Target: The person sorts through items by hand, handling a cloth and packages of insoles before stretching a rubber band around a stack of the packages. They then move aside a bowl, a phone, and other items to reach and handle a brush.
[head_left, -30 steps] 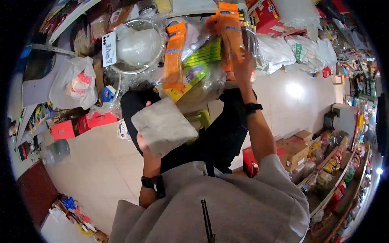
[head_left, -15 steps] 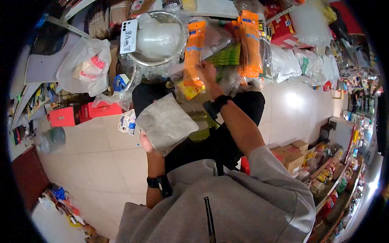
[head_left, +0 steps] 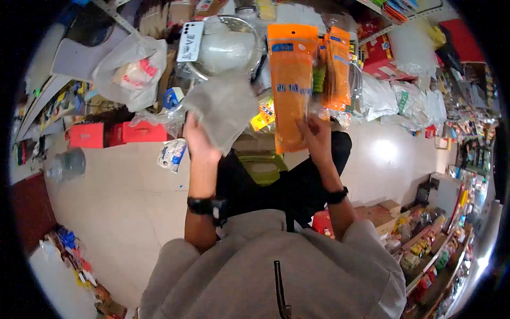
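Note:
A folded grey cloth (head_left: 226,109) is gripped by my left hand (head_left: 201,142) at its lower left edge, raised in front of the metal basin. My right hand (head_left: 317,139) pinches the lower right edge of a long orange plastic packet (head_left: 291,90) with blue print, held upright beside the cloth. Just right of that packet, a stack of similar orange packets (head_left: 338,66) rests among the goods. A yellow packet (head_left: 263,114) lies between the cloth and the held packet. The packet's contents cannot be made out.
A metal basin (head_left: 257,40) holds clear-wrapped goods, with a white phone (head_left: 190,41) at its left rim. A white plastic bag (head_left: 133,80) and red boxes (head_left: 143,132) are at left. White bags (head_left: 377,85) lie at right. A green stool (head_left: 260,167) stands between my knees.
My right hand has drawn an orange packet toward me and slightly right, away from the goods. My left hand has lifted the grey cloth forward, toward the basin.

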Demonstrator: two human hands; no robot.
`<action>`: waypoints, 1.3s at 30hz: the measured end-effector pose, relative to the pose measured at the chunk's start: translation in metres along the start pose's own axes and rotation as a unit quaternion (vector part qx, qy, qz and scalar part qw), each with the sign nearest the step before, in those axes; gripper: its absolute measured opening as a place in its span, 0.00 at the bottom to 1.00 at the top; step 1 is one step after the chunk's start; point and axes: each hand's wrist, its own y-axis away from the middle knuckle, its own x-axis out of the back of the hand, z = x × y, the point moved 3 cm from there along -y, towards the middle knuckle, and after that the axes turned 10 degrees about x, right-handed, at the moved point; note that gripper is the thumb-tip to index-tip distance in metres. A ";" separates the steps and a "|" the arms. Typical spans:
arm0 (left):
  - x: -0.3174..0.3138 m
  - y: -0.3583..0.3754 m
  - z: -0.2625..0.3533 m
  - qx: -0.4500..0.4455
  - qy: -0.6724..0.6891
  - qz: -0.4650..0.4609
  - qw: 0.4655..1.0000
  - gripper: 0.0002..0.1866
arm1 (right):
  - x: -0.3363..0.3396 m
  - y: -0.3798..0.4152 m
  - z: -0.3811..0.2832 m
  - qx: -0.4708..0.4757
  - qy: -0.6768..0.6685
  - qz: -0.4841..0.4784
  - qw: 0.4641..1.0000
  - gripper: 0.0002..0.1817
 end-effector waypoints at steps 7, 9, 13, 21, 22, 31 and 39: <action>-0.076 0.010 -0.037 -0.106 -0.184 -0.040 0.976 0.18 | -0.021 0.060 -0.032 0.012 0.161 -0.130 0.978 0.19; -0.087 0.014 -0.044 -0.236 -0.307 -0.022 0.922 0.16 | -0.021 0.059 -0.045 0.038 0.174 -0.141 0.974 0.20; -0.088 0.049 -0.061 -0.364 -0.393 0.020 0.844 0.16 | -0.012 0.046 -0.107 0.158 0.080 0.060 0.982 0.20; -0.078 0.064 -0.078 -0.274 -0.160 0.015 0.948 0.23 | -0.021 0.006 -0.144 0.208 0.202 0.092 0.953 0.11; -0.076 0.065 -0.071 -0.177 -0.029 -0.022 0.984 0.26 | -0.020 0.002 -0.140 0.261 0.153 0.138 0.943 0.11; -0.088 0.078 -0.051 -0.296 -0.281 -0.054 0.911 0.21 | -0.046 0.014 -0.165 0.251 0.213 0.092 0.940 0.10; -0.094 0.087 -0.051 -0.411 -0.365 0.021 0.835 0.16 | -0.053 0.014 -0.172 0.359 0.230 0.114 0.897 0.08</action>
